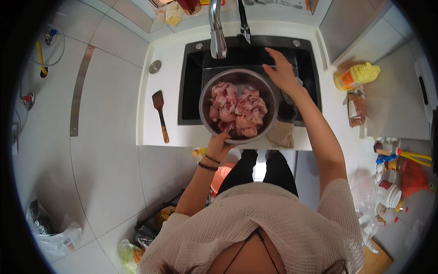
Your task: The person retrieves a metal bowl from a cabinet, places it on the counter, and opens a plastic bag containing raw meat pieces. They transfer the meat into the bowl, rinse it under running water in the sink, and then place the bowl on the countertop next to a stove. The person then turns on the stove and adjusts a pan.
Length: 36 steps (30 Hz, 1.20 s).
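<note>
A round stainless steel bowl (272,87) with pieces of raw meat (239,106) in it is held over the front of a black sink (191,89). My left hand (219,145) grips the bowl's near rim, thumb on top and the other fingers partly hidden beneath. Off the bowl's far right side, my right hand (282,72) hovers above the sink with its fingers apart and nothing in it. Behind the bowl, a chrome faucet (218,41) points down into the basin. A second, slimmer black tap (244,25) stands to its right.
On the counter left of the sink lies a wooden-handled spatula (160,114). A folded cloth (281,134) hangs at the front edge. To the right stand a yellow bottle (357,76) and a bag of brown food (356,109). Several jars and bottles (389,193) crowd the right side.
</note>
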Each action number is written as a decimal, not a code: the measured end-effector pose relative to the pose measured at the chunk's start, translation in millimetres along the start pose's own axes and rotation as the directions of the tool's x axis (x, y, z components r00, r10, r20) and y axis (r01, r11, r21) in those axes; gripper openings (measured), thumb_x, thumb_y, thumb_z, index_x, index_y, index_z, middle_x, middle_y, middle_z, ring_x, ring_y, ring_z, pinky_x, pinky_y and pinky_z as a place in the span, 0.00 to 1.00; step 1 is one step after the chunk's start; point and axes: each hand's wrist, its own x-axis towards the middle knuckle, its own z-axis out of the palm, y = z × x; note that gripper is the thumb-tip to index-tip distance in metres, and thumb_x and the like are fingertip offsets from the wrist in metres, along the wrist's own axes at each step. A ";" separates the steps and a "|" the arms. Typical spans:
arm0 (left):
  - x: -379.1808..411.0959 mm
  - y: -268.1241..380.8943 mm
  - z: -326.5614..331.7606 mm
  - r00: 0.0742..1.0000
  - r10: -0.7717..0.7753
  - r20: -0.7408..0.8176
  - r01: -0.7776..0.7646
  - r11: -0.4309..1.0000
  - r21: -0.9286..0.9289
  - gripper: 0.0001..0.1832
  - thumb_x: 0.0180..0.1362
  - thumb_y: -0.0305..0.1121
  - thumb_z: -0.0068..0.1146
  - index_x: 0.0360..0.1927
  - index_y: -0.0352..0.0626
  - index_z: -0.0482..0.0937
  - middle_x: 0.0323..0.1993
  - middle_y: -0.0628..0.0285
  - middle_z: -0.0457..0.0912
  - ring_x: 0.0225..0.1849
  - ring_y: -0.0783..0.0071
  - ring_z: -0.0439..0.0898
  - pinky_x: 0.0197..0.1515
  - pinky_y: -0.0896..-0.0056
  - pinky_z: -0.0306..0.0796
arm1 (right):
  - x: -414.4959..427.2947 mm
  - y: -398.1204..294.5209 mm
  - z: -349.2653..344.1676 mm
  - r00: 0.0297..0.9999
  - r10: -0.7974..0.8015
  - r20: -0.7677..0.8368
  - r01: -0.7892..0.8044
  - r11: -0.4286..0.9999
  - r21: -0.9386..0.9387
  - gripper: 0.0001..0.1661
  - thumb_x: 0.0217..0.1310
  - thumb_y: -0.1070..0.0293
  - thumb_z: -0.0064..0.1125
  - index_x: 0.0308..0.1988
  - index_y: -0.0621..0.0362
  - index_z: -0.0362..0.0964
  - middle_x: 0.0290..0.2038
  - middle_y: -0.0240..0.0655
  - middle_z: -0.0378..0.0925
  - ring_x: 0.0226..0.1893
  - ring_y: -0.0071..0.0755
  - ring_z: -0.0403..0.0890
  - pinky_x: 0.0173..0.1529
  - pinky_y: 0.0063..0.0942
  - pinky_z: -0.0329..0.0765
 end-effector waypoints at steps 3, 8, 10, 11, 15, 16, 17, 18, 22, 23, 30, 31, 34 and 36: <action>3.6 -17.3 4.5 1.000 0.025 -0.018 -0.026 0.999 -0.043 0.24 0.52 0.18 0.42 0.55 0.31 0.58 0.51 0.49 0.68 0.49 0.53 0.74 0.49 0.52 0.75 | 42.8 40.0 47.2 0.991 -0.071 0.112 0.089 0.983 -0.163 0.39 0.55 0.60 0.54 0.63 0.54 0.48 0.61 0.44 0.58 0.61 0.46 0.60 0.58 0.48 0.55; 6.8 -26.2 21.2 0.983 0.091 -0.159 -0.101 0.993 -0.056 0.04 0.54 0.22 0.45 0.32 0.31 0.70 0.35 0.54 0.73 0.41 0.60 0.77 0.42 0.58 0.77 | 83.0 56.9 85.5 0.999 -0.019 0.029 0.024 0.988 -0.154 0.28 0.54 0.56 0.53 0.53 0.55 0.63 0.53 0.43 0.65 0.52 0.47 0.69 0.51 0.50 0.65; 0.4 -20.0 25.2 0.985 0.077 -0.154 -0.087 0.994 -0.061 0.10 0.53 0.22 0.44 0.39 0.29 0.68 0.39 0.52 0.73 0.41 0.59 0.78 0.42 0.61 0.78 | 61.6 59.6 91.4 0.997 -0.047 0.067 0.055 0.990 -0.126 0.24 0.54 0.58 0.53 0.50 0.54 0.65 0.50 0.43 0.69 0.48 0.46 0.72 0.50 0.45 0.69; -1.6 -21.0 22.0 0.987 0.074 -0.145 -0.084 0.994 -0.063 0.13 0.53 0.21 0.44 0.43 0.29 0.67 0.41 0.51 0.73 0.41 0.59 0.78 0.42 0.62 0.79 | 46.7 57.5 93.5 0.994 -0.097 0.057 0.101 0.993 -0.066 0.23 0.55 0.59 0.53 0.50 0.55 0.65 0.49 0.42 0.69 0.47 0.46 0.73 0.50 0.43 0.69; 5.4 -27.4 20.6 0.983 0.110 -0.144 -0.119 0.991 -0.060 0.19 0.53 0.21 0.43 0.50 0.29 0.63 0.44 0.50 0.72 0.42 0.58 0.78 0.43 0.61 0.78 | 30.1 48.2 72.8 0.984 -0.170 -0.055 0.175 0.980 0.099 0.22 0.52 0.66 0.56 0.48 0.58 0.66 0.45 0.41 0.71 0.45 0.46 0.73 0.49 0.35 0.69; 5.3 -25.7 22.4 0.980 0.113 -0.161 -0.124 0.991 -0.058 0.19 0.52 0.21 0.43 0.50 0.30 0.63 0.45 0.51 0.72 0.42 0.58 0.78 0.43 0.61 0.78 | 22.2 41.9 68.8 0.986 -0.126 -0.105 0.137 0.985 0.106 0.22 0.51 0.68 0.57 0.48 0.58 0.66 0.45 0.42 0.71 0.45 0.46 0.73 0.49 0.35 0.69; 4.2 -24.4 22.1 0.977 0.115 -0.179 -0.127 0.990 -0.056 0.20 0.52 0.20 0.43 0.50 0.30 0.63 0.45 0.51 0.72 0.42 0.58 0.78 0.43 0.61 0.78 | 11.8 34.9 65.8 0.985 -0.079 -0.154 0.098 0.988 0.116 0.23 0.50 0.69 0.57 0.48 0.58 0.66 0.45 0.42 0.70 0.45 0.46 0.73 0.50 0.35 0.69; 5.5 -22.9 21.3 0.978 0.119 -0.171 -0.132 0.989 -0.068 0.20 0.52 0.20 0.43 0.50 0.30 0.63 0.45 0.51 0.72 0.42 0.58 0.78 0.43 0.60 0.78 | -3.2 29.9 62.5 0.992 -0.058 -0.111 0.075 0.985 0.153 0.24 0.48 0.71 0.58 0.48 0.58 0.66 0.44 0.42 0.71 0.45 0.45 0.73 0.50 0.34 0.69; 10.6 -20.9 20.2 0.983 0.109 -0.149 -0.121 0.990 -0.070 0.21 0.51 0.20 0.44 0.51 0.30 0.62 0.45 0.52 0.72 0.42 0.58 0.78 0.43 0.59 0.78 | -52.3 19.3 74.8 0.920 0.017 0.391 -0.090 0.982 0.168 0.33 0.44 0.57 0.63 0.50 0.58 0.65 0.47 0.44 0.69 0.50 0.44 0.71 0.53 0.36 0.67; 10.0 -19.2 23.8 0.984 0.105 -0.141 -0.113 0.992 -0.049 0.21 0.51 0.19 0.44 0.51 0.31 0.62 0.45 0.52 0.72 0.42 0.58 0.77 0.43 0.58 0.78 | -53.7 12.6 86.2 0.921 0.039 0.388 -0.075 0.994 0.077 0.37 0.42 0.52 0.64 0.51 0.57 0.64 0.49 0.46 0.69 0.50 0.45 0.72 0.53 0.38 0.67; 13.4 -14.4 26.1 0.972 0.148 -0.183 -0.156 0.987 -0.029 0.23 0.49 0.19 0.42 0.52 0.35 0.61 0.45 0.54 0.70 0.42 0.59 0.76 0.39 0.61 0.79 | -41.6 -58.8 102.3 0.680 0.065 0.730 0.090 0.981 -0.172 0.54 0.25 0.41 0.67 0.56 0.47 0.58 0.52 0.51 0.64 0.53 0.60 0.66 0.53 0.58 0.58; 14.9 -15.1 20.2 0.978 0.141 -0.155 -0.152 0.987 -0.057 0.22 0.49 0.19 0.42 0.51 0.35 0.61 0.45 0.54 0.70 0.42 0.59 0.76 0.40 0.61 0.79 | -49.4 -65.7 89.6 0.647 0.007 0.763 0.195 0.965 -0.174 0.53 0.25 0.42 0.67 0.56 0.46 0.59 0.51 0.51 0.64 0.52 0.59 0.66 0.53 0.58 0.59; 18.0 -20.3 16.5 0.989 0.111 -0.099 -0.124 0.982 -0.140 0.21 0.50 0.19 0.42 0.50 0.34 0.62 0.44 0.54 0.71 0.42 0.59 0.76 0.41 0.60 0.78 | -67.4 -49.6 82.7 0.716 -0.258 0.648 0.465 0.870 -0.167 0.50 0.21 0.50 0.69 0.53 0.46 0.64 0.48 0.48 0.65 0.49 0.57 0.67 0.51 0.56 0.61; 17.3 -22.4 26.8 0.990 0.087 -0.109 -0.105 0.979 -0.172 0.20 0.50 0.19 0.42 0.49 0.33 0.63 0.43 0.54 0.72 0.41 0.59 0.77 0.41 0.59 0.78 | -60.8 -38.0 87.7 0.730 -0.376 0.571 0.557 0.812 -0.177 0.48 0.19 0.52 0.71 0.50 0.47 0.67 0.45 0.47 0.67 0.46 0.55 0.70 0.48 0.51 0.63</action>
